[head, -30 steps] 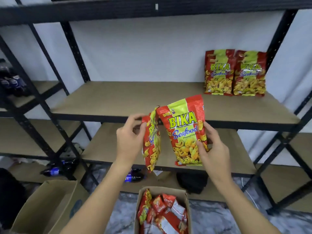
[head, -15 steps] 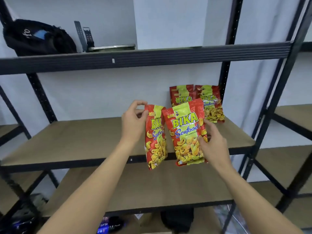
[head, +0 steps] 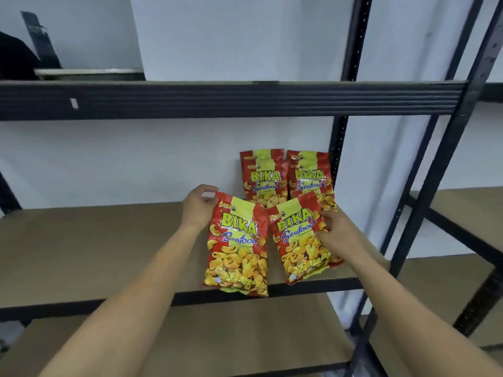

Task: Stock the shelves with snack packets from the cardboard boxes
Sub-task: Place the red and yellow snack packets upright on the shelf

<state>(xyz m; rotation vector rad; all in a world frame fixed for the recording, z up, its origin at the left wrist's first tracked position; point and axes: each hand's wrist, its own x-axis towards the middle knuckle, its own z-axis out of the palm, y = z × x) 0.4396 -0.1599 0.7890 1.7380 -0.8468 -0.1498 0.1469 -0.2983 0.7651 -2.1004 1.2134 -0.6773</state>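
My left hand point(head: 197, 210) pinches the top left corner of a red and yellow BIKA snack packet point(head: 236, 248) that hangs over the front edge of the middle shelf point(head: 81, 246). My right hand point(head: 336, 236) grips the right side of a second packet point(head: 296, 240), tilted, just to the right of the first. Behind them two stocked packets, the left one point(head: 262, 178) and the right one point(head: 310, 175), stand upright against the white wall at the shelf's right end. No cardboard box is in view.
The black metal rack has an upper shelf beam point(head: 217, 99) and a lower brown shelf point(head: 217, 336). Black uprights point(head: 340, 137) stand right of the packets. A black bag point(head: 13, 61) and a metal tray point(head: 87, 73) lie on the upper shelf. Another rack point(head: 468, 213) stands to the right.
Both hands have carried the two packets forward and up toward the middle shelf, close to the two standing packets. The view rose, and the box on the floor dropped out of sight.
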